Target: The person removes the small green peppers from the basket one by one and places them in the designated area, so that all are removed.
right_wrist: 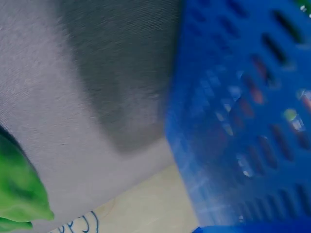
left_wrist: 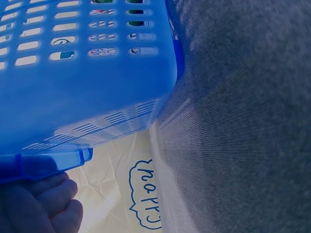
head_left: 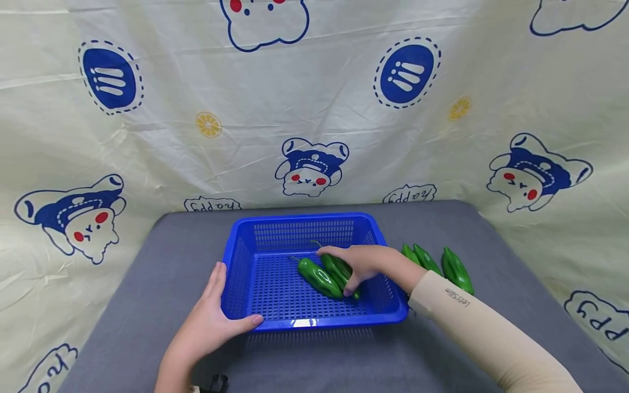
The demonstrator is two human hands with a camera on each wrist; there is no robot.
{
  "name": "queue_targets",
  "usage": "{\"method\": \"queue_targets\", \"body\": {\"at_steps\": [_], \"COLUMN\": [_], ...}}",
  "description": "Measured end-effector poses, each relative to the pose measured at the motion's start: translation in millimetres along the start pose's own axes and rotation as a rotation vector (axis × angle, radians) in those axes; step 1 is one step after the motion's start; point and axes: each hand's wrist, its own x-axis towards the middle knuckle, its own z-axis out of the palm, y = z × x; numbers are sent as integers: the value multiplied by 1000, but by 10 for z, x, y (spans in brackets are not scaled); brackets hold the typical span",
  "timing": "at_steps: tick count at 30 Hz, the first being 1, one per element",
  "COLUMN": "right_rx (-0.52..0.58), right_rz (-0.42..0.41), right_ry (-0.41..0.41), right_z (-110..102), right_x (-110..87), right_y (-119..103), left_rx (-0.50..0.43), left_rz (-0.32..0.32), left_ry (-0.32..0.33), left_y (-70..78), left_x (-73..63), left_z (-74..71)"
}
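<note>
Right hand [head_left: 361, 265]: I see its thumb and fingers clamped around one held pepper [head_left: 336, 267], which lies beneath the palm, inside the blue basket [head_left: 314, 216], toward its right side. Second pepper [head_left: 318, 278]: in the basket, just left of the held one. Left hand [head_left: 208, 322]: thumb on the near rim, fingers extended apart from it along the left side. Loose peppers [head_left: 458, 271]: on the grey desk [head_left: 167, 273], right of the basket, some partly behind the right forearm [head_left: 486, 322].
</note>
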Motion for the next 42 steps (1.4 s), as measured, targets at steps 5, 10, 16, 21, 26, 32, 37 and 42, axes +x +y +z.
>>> {"method": "queue_targets", "body": {"at_steps": [5,10,16,21,26,32,37,42], "right_rx": [64,186,263,321,361,412,399,375], "right_rz": [-37,-116,-155,-171,-169,-133,-80,-37], "right_ry": [49,104,157,182,206,242,289,328], "right_z": [-121,-228,-330,-377,-393,-413,-431,-407], "right_x": [-136,-274,-400,-499,-621,-791,-938,-1096], "right_y": [-63,-87,-64,-27,34,141,267,441], "left_rx": [8,10,7,8,9,12,10,10], "left_rz": [-3,-1,-11,-12,-2,5,10,14], "left_ry": [5,0,-2,1,3,0,5,11], "left_y": [-1,2,6,5,6,6,11,7], "left_x": [-7,0,9,11,13,6,-2,-5], "left_z": [-6,-4,-6,-5,-3,-10,-15,-10]}}
